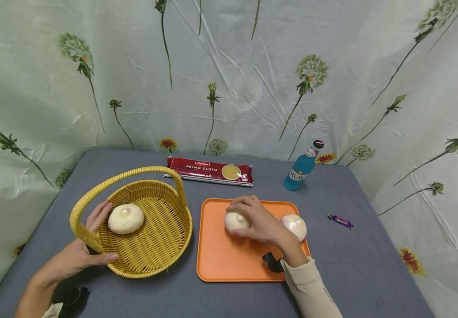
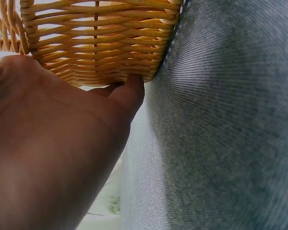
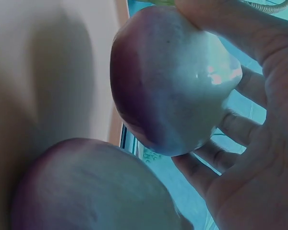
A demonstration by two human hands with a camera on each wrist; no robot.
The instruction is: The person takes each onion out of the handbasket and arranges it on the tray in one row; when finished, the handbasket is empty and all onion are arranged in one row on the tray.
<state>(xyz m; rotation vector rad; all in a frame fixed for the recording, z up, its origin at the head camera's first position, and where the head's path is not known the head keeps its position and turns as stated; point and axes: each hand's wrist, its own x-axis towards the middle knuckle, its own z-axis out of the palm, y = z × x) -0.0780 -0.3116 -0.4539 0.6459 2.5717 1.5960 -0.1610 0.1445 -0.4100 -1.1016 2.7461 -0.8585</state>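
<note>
My left hand (image 1: 75,254) grips the left side of a yellow wicker basket (image 1: 181,247) with a tall arched handle, thumb over the near rim. A cream-white turnip (image 1: 125,219) lies inside the basket, against its left wall. In the left wrist view, the fingers press against the woven side (image 2: 101,52). My right hand (image 1: 258,221) holds a second turnip (image 1: 235,221) over an orange tray (image 1: 229,265); the right wrist view shows this turnip (image 3: 168,81) as white with a purple base, fingers curled round it. Another turnip (image 1: 294,226) sits at the tray's right edge, partly behind my wrist.
Behind the tray lies a red packet (image 1: 210,171) of biscuits or similar. A blue bottle (image 1: 303,168) with a dark cap stands at the back right. A small purple wrapped sweet (image 1: 341,221) lies on the grey tablecloth (image 1: 352,269). A flower-printed curtain (image 1: 244,88) hangs behind.
</note>
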